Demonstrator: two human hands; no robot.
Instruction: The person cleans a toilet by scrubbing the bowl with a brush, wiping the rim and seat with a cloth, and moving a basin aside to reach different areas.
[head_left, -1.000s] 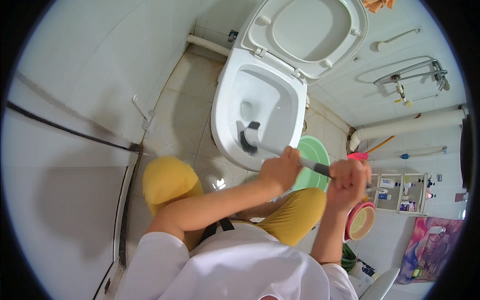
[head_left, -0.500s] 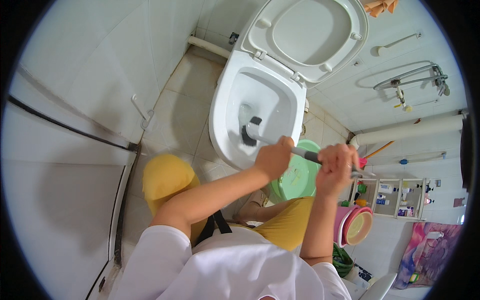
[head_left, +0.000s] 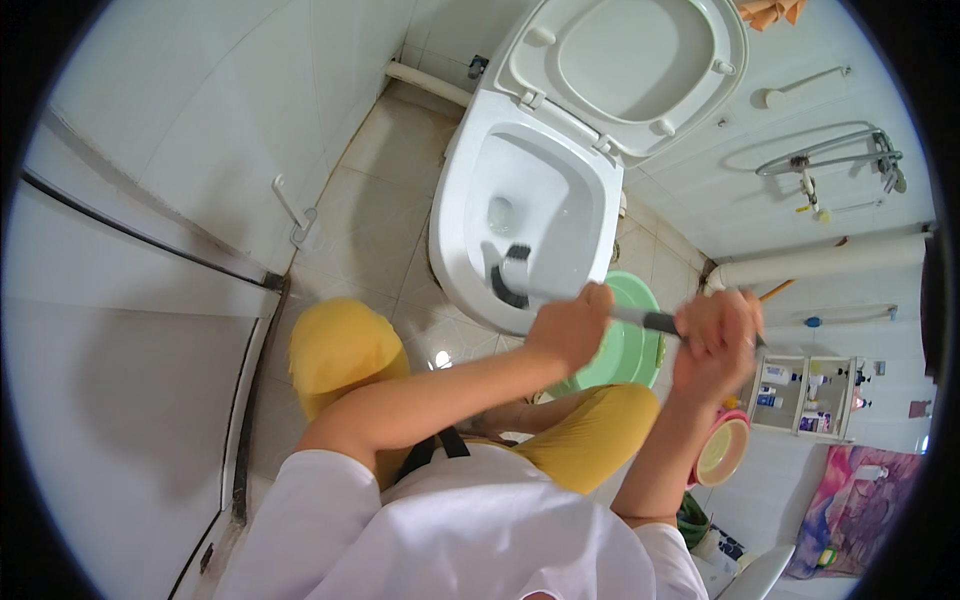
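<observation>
At far left, a white hooked fitting (head_left: 288, 200) is noted, well apart from both hands. The toilet (head_left: 447, 240) has its lid (head_left: 638, 65) raised and bowl (head_left: 565, 210) exposed. The brush (head_left: 508, 287) has its dark-bristled head inside the bowl, along the side nearest the person; firm contact cannot be confirmed. The left hand (head_left: 572, 330) is closed around the grey shaft (head_left: 630, 315), just past the rim. A green basin (head_left: 635, 360) sits beneath the shaft. The right hand (head_left: 715, 335), blurred, is wrapped about the dark grip (head_left: 660, 322). Assessment: the spaced hold appears suitable. The left hand should act as pivot, the right driving short strokes, bristles pressed flat and below the rim to limit splashing.
</observation>
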